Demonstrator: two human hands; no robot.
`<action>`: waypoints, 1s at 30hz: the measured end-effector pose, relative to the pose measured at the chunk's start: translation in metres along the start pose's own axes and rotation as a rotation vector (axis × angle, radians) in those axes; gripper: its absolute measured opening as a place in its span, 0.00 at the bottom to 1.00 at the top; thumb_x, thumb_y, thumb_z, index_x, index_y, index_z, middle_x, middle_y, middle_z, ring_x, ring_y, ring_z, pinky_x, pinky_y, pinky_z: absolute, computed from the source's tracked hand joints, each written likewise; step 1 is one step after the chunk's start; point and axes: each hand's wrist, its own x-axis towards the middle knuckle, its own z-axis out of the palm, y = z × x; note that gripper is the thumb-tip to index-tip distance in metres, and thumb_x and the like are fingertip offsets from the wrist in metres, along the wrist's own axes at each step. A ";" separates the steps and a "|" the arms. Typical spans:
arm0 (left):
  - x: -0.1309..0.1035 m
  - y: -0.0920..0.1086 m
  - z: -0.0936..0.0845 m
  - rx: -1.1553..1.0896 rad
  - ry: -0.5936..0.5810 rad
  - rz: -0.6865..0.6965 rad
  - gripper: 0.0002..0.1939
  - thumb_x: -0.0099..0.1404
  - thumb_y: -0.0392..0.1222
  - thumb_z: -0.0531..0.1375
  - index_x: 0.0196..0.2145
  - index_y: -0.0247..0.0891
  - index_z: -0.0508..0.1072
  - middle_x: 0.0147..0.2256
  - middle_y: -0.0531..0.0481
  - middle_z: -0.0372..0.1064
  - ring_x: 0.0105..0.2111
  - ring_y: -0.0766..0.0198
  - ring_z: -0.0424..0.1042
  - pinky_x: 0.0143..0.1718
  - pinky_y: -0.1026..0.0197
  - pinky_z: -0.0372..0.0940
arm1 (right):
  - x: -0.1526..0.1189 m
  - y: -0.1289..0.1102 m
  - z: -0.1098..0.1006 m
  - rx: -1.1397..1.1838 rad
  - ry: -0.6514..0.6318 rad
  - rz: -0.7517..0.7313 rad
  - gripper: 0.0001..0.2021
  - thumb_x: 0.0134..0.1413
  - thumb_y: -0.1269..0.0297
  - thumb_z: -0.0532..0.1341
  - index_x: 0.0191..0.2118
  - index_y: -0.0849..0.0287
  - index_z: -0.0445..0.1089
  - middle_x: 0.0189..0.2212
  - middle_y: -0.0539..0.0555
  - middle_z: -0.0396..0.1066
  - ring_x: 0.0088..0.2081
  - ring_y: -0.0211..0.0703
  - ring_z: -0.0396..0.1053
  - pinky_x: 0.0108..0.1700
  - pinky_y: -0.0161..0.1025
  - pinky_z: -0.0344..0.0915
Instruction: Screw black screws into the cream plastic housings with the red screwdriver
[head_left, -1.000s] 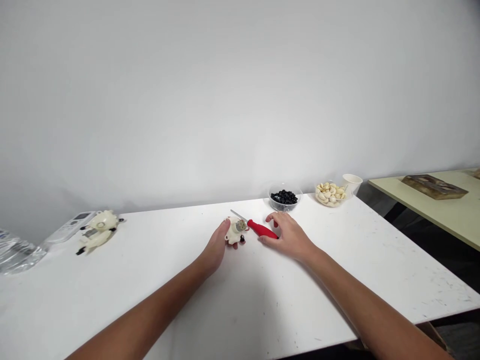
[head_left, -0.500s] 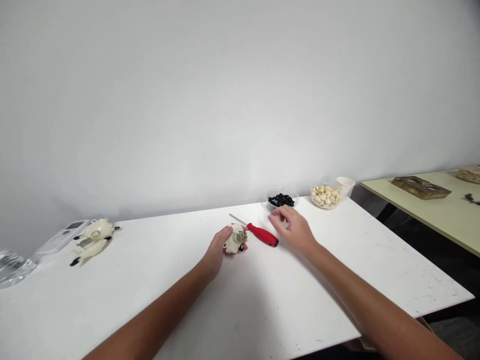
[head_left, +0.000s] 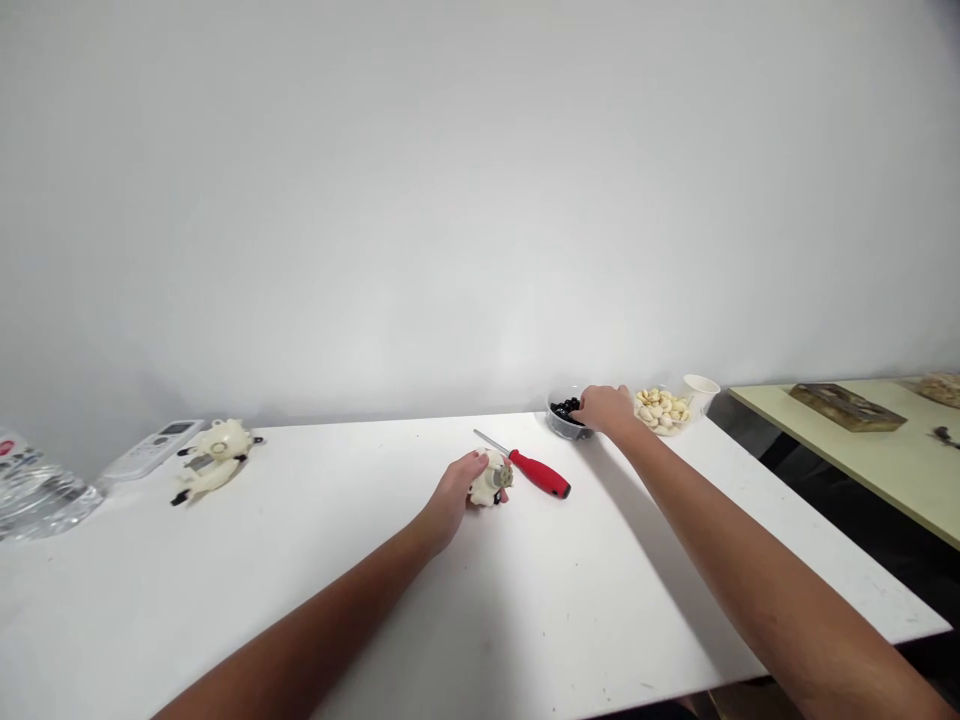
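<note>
My left hand (head_left: pixel 453 500) is closed around a cream plastic toy body part (head_left: pixel 486 482) with a greyish-tan mechanism on its right side, just above the table. Beside it lies a screwdriver (head_left: pixel 538 474) with a red handle, its shaft pointing to the back left. My right hand (head_left: pixel 604 408) reaches over the rim of a clear bowl (head_left: pixel 568 428), fingers curled down at the small black pieces (head_left: pixel 562 408) inside. Its fingertips are hidden, so what they grip cannot be made out.
A clear bowl of cream pieces (head_left: pixel 661 410) and a white cup (head_left: pixel 701 390) stand at the back right. On the left are cream toy shell parts (head_left: pixel 221 440), a white remote control (head_left: pixel 154 450) and a clear plastic bottle (head_left: pixel 45 495). A greenish table (head_left: pixel 832 455) adjoins on the right.
My right hand has moved from in front of the black pieces' bowl to its right rim, fingers now down at it. The left hand still holds the toy part. The view has shifted slightly.
</note>
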 end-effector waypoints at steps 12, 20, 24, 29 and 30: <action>0.001 0.001 0.000 0.024 -0.001 -0.004 0.23 0.74 0.59 0.53 0.40 0.35 0.75 0.29 0.45 0.76 0.29 0.59 0.71 0.31 0.60 0.60 | -0.017 -0.002 -0.014 0.247 0.114 0.005 0.08 0.59 0.62 0.59 0.33 0.59 0.73 0.33 0.60 0.77 0.41 0.53 0.73 0.48 0.47 0.58; 0.000 0.002 0.002 0.046 0.029 -0.009 0.25 0.73 0.60 0.53 0.33 0.35 0.75 0.30 0.44 0.76 0.30 0.59 0.72 0.33 0.59 0.62 | -0.093 -0.019 0.009 0.593 0.226 -0.186 0.09 0.63 0.59 0.52 0.32 0.54 0.63 0.28 0.49 0.70 0.30 0.42 0.67 0.32 0.37 0.58; 0.000 0.001 0.001 0.042 0.029 -0.027 0.24 0.73 0.60 0.54 0.37 0.35 0.75 0.30 0.44 0.77 0.29 0.59 0.72 0.32 0.60 0.61 | -0.112 -0.021 0.028 0.630 0.217 -0.279 0.08 0.61 0.59 0.56 0.31 0.54 0.64 0.28 0.48 0.70 0.30 0.42 0.66 0.33 0.38 0.57; 0.001 0.001 0.002 0.043 0.038 -0.043 0.25 0.72 0.61 0.54 0.38 0.35 0.75 0.29 0.44 0.76 0.29 0.58 0.72 0.31 0.60 0.61 | -0.119 -0.019 0.030 0.647 0.073 -0.340 0.12 0.62 0.52 0.58 0.32 0.54 0.66 0.26 0.48 0.70 0.28 0.43 0.66 0.32 0.38 0.56; 0.001 0.001 0.002 0.046 0.043 -0.040 0.25 0.72 0.61 0.54 0.38 0.35 0.75 0.29 0.44 0.76 0.29 0.58 0.72 0.31 0.60 0.62 | -0.121 -0.020 0.028 0.649 0.044 -0.388 0.13 0.61 0.50 0.60 0.34 0.54 0.66 0.26 0.47 0.70 0.28 0.42 0.66 0.31 0.38 0.56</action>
